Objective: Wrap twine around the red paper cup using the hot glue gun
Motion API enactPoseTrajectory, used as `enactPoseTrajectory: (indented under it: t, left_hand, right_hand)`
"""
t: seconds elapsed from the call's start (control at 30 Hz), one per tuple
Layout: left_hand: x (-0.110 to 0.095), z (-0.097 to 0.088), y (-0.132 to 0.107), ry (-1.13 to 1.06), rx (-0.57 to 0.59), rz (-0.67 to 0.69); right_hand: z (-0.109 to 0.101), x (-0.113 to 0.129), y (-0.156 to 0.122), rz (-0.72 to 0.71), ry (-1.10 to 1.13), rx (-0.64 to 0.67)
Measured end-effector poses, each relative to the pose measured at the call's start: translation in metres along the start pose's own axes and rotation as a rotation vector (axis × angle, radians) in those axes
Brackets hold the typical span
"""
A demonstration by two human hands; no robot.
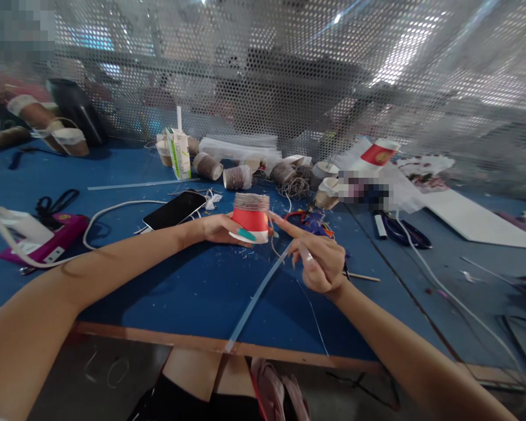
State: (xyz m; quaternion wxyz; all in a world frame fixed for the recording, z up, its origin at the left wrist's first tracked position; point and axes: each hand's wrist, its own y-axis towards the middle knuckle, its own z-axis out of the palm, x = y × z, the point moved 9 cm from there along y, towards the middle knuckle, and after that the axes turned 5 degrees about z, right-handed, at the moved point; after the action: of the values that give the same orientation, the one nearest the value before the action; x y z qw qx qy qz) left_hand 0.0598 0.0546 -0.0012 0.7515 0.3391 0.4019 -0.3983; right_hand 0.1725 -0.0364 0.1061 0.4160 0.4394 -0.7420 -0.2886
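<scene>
A red and white paper cup (pixel 251 222) is held upside down over the table, its narrow upper end wound with rows of brown-grey twine (pixel 251 202). My left hand (pixel 223 229) grips it from the left, fingers wrapped round the lower part and a teal thumbnail against its side. My right hand (pixel 318 257) is on the other side, its index finger stretched to the cup's right edge near the wound rows. The other fingers are curled in, and a thin strand runs from the cup towards them. What lies inside those fingers is partly hidden.
A translucent strip (pixel 258 292) runs to the table's front edge. A black phone (pixel 175 209), a purple power strip (pixel 55 237) and white cables lie left. Behind are twine-wrapped cups (pixel 237 177), a drink carton (pixel 179 153) and scissors (pixel 296 217). Perforated metal mesh (pixel 263 88) stands along the back.
</scene>
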Motion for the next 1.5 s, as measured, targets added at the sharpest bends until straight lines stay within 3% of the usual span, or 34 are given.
enactPoseTrajectory:
  t: [0.1, 0.23, 0.3, 0.47, 0.6, 0.77, 0.87, 1.03, 1.23, 1.43, 1.5]
  left_hand:
    - [0.000, 0.000, 0.001, 0.019, -0.024, -0.002]
    - [-0.002, 0.007, 0.002, 0.036, -0.006, 0.007]
    - [-0.003, 0.009, 0.003, 0.034, 0.006, 0.014]
    - [0.000, 0.006, 0.001, 0.015, 0.007, -0.005]
    - [0.002, -0.002, 0.000, -0.033, -0.026, -0.007]
    - [-0.002, -0.008, 0.001, -0.047, -0.108, 0.032]
    - [-0.008, -0.007, 0.002, -0.066, -0.156, 0.076]
    - [-0.011, -0.001, 0.003, -0.120, -0.168, 0.099]
    - [-0.010, -0.005, 0.002, -0.099, -0.203, 0.092]
    - [-0.007, -0.009, 0.001, -0.053, -0.233, 0.065]
    - [-0.008, -0.009, 0.002, -0.045, -0.227, 0.065]
  right_hand:
    - [0.012, -0.002, 0.002, 0.089, 0.157, 0.122]
    - [0.013, -0.022, -0.003, 0.330, 0.372, 0.030]
    - [0.012, -0.026, -0.004, 0.366, 0.370, 0.004]
    - [0.016, 0.001, 0.005, 0.078, 0.012, 0.147]
    - [0.010, 0.014, 0.003, -0.078, -0.144, 0.081]
    - [-0.003, -0.005, -0.003, 0.068, -0.114, -0.079]
    - [0.003, -0.009, -0.003, 0.105, -0.179, -0.011]
    - [0.013, 0.000, -0.001, -0.005, -0.271, 0.090]
    - [0.021, -0.004, 0.000, 0.067, -0.293, 0.174]
    - [0.004, 0.000, -0.005, 0.049, -0.260, -0.025]
    - [0.000, -0.012, -0.013, 0.135, -0.213, -0.084]
